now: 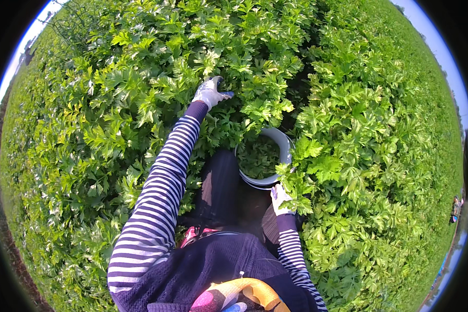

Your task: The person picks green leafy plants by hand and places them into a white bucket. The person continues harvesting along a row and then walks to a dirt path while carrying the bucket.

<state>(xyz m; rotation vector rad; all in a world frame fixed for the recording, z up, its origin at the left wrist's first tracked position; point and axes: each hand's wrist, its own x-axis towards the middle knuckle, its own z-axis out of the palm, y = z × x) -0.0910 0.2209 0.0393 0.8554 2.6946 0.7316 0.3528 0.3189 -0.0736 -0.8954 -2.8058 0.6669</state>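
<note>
My left hand [212, 93], in a white glove with dark fingertips, reaches into leafy green plants [253, 84] that look like celery. Its thumb and forefinger are spread apart with nothing visible between them; the other fingers are partly out of sight. Close to my knees stands a white plastic bucket [285, 146], with loose green leaves [258, 156] inside. My right hand [281, 199], also gloved, is just below the bucket's near rim, beside my right leg. A leafy sprig [298, 189] overlaps it, so its grip is unclear.
Dense foliage [366, 128] surrounds me on both sides, and a dark gap [299, 85] between rows runs ahead of the bucket. My left knee [220, 179] is close to the bucket's left side. At the far right edge, a person [455, 208] appears small in the distance.
</note>
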